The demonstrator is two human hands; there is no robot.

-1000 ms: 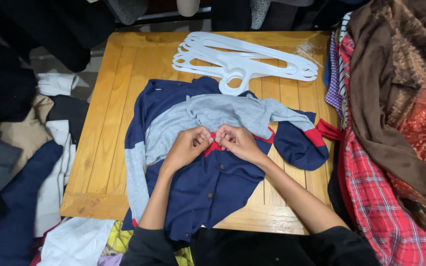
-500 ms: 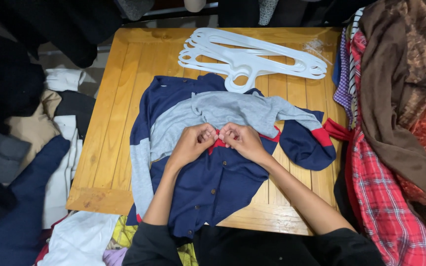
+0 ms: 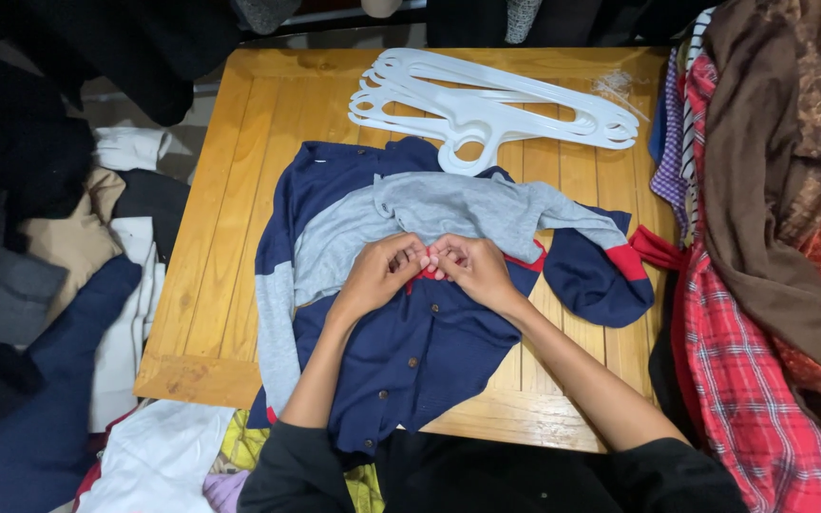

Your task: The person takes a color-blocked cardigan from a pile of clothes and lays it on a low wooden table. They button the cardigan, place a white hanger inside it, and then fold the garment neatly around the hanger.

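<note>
A navy, grey and red button-front cardigan (image 3: 429,351) lies spread on a small wooden table (image 3: 230,285), its hem hanging over the near edge. My left hand (image 3: 384,273) and my right hand (image 3: 472,268) meet at the middle of its front, fingertips pinched together on the red strip of the button placket. A row of buttons runs down the navy front below my hands. The grey upper part and both sleeves lie flat to either side.
A stack of white plastic hangers (image 3: 486,104) lies at the table's far side. Piles of clothes surround the table: dark, beige and white garments (image 3: 59,256) on the left, brown, red and plaid fabric (image 3: 772,285) on the right.
My hands stay pinched at the same spot on the placket, with only small finger movement. The view has shifted slightly.
</note>
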